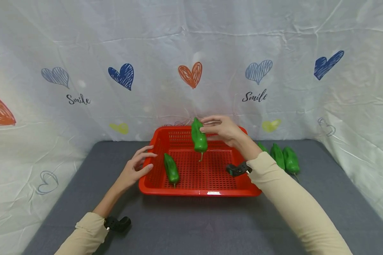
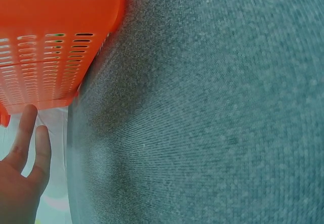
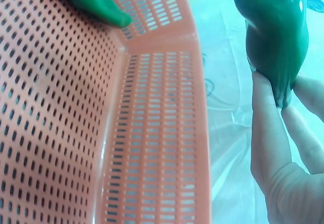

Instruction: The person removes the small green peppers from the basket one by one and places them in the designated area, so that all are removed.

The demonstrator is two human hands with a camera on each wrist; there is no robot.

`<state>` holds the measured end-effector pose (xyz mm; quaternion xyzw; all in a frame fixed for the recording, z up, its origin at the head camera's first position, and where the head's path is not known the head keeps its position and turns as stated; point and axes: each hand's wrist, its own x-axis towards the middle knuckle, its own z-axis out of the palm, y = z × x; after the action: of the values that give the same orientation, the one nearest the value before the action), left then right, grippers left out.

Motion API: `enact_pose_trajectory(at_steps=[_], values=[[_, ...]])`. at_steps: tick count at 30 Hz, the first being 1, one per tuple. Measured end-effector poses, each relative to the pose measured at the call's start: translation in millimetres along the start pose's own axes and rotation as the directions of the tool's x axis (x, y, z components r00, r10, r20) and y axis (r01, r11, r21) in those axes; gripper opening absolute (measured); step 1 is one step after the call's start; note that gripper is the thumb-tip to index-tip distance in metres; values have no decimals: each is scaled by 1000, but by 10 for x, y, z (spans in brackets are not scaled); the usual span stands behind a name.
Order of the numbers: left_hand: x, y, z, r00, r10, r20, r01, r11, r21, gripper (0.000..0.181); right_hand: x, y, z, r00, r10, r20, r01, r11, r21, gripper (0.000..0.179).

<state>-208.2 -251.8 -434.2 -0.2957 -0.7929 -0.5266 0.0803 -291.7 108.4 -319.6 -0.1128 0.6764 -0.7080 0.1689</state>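
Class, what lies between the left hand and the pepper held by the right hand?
In the head view, part of the red basket and the other pepper lying in it.

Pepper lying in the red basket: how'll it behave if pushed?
The lying pepper may slip under a fingertip, given its glossy skin. Its long, tapered body would likely roll in a curve. Probably stiff: the held pepper shows no droop in the right hand.
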Motion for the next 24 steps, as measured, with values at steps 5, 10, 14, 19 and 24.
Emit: enact_pose_trajectory(at_steps=[5, 10, 14, 19, 24], values=[[5, 6, 5, 1000, 5, 0, -5, 1000, -3, 35, -72, -31, -93, 1000, -20, -16, 20, 1000, -13, 40], [9, 19, 7, 1000, 6, 1, -6, 1000, -3, 35, -153, -47, -196, 999, -30, -24, 29, 999, -32, 40], [15, 20, 8, 1000, 5, 2, -5, 1000, -1, 35, -228, -68, -269, 999, -35, -34, 33, 998, -45, 40], [16, 26, 15, 1000, 23, -3, -23, 1000, 0, 35, -317, -85, -365, 998, -43, -39, 41, 998, -49, 41], [8, 35, 20, 1000, 28, -4, -28, 1000, -9, 35, -410, -73, -470, 998, -49, -43, 46, 996, -72, 40]])
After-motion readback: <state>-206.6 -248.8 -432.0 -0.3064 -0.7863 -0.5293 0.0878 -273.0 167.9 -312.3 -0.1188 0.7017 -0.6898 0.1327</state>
